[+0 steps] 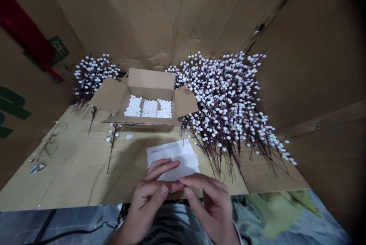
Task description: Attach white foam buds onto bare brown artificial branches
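Observation:
My left hand [148,199] and my right hand [208,207] curl together at the near edge of the table, their fingertips meeting. The fingers of my left hand lie over a small stack of white paper [174,159], and a strip of white shows under them. I cannot tell whether either hand grips the paper. Behind it stands an open cardboard box [150,84], its flaps spread and white bead-like pieces [148,108] packed inside. A large pile of artificial white-budded branches [225,103] lies to the right of the box, and a smaller bunch [94,75] stands to its left.
A single budded stem [113,142] lies on the cardboard tabletop [71,172] left of the paper, near a small white scrap [129,136]. Thin wire-like eyeglasses [48,145] and a foil scrap [37,168] lie further left. Cardboard walls [143,16] rise behind and beside the table.

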Motion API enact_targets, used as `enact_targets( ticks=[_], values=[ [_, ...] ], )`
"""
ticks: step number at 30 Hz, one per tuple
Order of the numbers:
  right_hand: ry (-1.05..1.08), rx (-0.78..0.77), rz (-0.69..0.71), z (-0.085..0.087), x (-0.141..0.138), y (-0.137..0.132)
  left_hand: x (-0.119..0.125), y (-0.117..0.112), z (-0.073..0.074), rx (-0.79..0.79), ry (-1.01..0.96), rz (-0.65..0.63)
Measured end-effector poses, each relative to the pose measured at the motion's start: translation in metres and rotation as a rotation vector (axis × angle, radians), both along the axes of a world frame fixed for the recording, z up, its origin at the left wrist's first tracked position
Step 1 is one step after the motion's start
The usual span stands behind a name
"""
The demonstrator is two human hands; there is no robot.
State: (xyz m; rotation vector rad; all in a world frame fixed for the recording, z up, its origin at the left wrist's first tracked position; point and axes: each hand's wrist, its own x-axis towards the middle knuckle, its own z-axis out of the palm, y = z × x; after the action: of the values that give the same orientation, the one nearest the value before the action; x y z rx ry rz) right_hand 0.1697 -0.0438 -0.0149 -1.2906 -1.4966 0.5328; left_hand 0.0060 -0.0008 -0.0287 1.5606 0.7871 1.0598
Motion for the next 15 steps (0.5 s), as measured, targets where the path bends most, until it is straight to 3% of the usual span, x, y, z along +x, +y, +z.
enact_targets(
  ticks=[9,15],
  values=[
    [0.002,-0.007,-0.027,-0.002,-0.005,0.006,-0.001,0.0,-0.005,-0.025,0.047,0.022],
    [0.153,-0.056,0.028,-0.002,-0.007,0.01,-0.001,-0.001,-0.014,-0.255,-0.064,-0.067]
  ],
)
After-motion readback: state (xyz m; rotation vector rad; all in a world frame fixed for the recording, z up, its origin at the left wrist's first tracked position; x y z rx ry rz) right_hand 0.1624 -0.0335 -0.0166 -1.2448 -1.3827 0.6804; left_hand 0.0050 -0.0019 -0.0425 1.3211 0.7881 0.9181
